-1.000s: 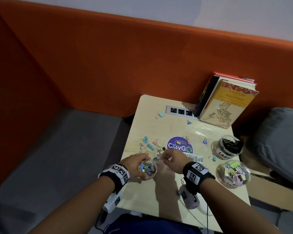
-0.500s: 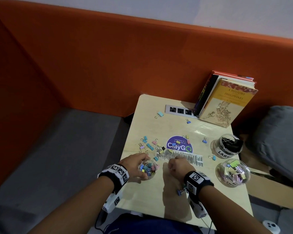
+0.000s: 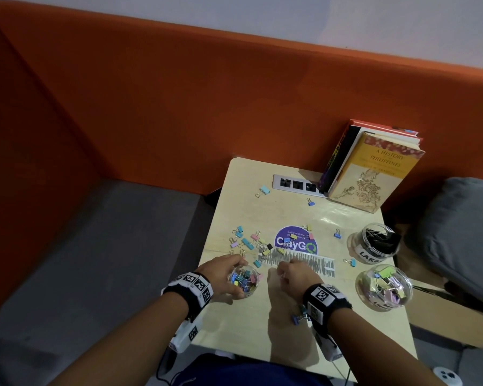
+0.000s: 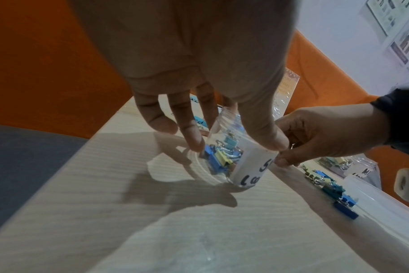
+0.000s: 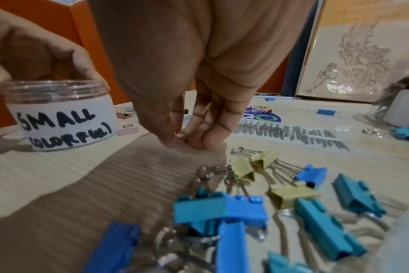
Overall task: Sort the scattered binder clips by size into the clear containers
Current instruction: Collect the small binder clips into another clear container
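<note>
My left hand (image 3: 229,271) grips a small clear jar (image 3: 243,280) of colourful clips, standing near the table's front left. Its label (image 5: 61,120) reads SMALL (COLORFUL). In the left wrist view the thumb and fingers (image 4: 192,142) curl round the jar (image 4: 245,166). My right hand (image 3: 280,270) is just right of the jar, fingertips down on the table. In the right wrist view it (image 5: 187,138) pinches a tiny pink clip (image 5: 179,139) against the wood. Several loose clips (image 3: 251,243) lie beyond the hands. A heap of blue and yellow clips (image 5: 257,203) lies under my right wrist.
A jar of pastel clips (image 3: 359,282) and a jar labelled LARGE (image 3: 370,256) with black clips stand at the right edge. Books (image 3: 374,174) lean at the back right beside a socket strip (image 3: 296,185). A round sticker (image 3: 296,243) marks the middle.
My right hand has drawn back from the mouth of the small jar and come down onto the table to its right. The left hand has stayed on the jar.
</note>
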### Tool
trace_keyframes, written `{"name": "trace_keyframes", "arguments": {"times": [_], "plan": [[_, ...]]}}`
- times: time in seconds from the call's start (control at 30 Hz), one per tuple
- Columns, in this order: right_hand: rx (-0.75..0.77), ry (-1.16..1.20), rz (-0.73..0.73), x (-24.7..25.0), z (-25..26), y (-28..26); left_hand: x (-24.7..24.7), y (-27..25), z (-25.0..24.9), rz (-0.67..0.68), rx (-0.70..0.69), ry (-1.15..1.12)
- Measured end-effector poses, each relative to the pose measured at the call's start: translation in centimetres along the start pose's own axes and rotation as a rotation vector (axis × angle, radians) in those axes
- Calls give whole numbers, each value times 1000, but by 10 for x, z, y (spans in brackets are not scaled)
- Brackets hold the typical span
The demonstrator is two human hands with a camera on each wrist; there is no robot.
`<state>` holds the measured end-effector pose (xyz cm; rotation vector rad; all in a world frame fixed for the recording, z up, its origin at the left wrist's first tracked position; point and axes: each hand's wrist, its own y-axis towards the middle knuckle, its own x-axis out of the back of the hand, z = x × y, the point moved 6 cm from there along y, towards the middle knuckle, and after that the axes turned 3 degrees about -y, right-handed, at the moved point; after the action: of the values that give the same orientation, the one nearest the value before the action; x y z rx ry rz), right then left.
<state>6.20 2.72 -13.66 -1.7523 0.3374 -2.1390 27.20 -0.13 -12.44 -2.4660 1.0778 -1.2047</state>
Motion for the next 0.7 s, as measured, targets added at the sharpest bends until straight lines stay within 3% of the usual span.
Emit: {"name": "trace_keyframes", "arguments": {"times": [0.7], "plan": [[-31,15,46,4,2,-4,-1,3,2,3,5,19]]}}
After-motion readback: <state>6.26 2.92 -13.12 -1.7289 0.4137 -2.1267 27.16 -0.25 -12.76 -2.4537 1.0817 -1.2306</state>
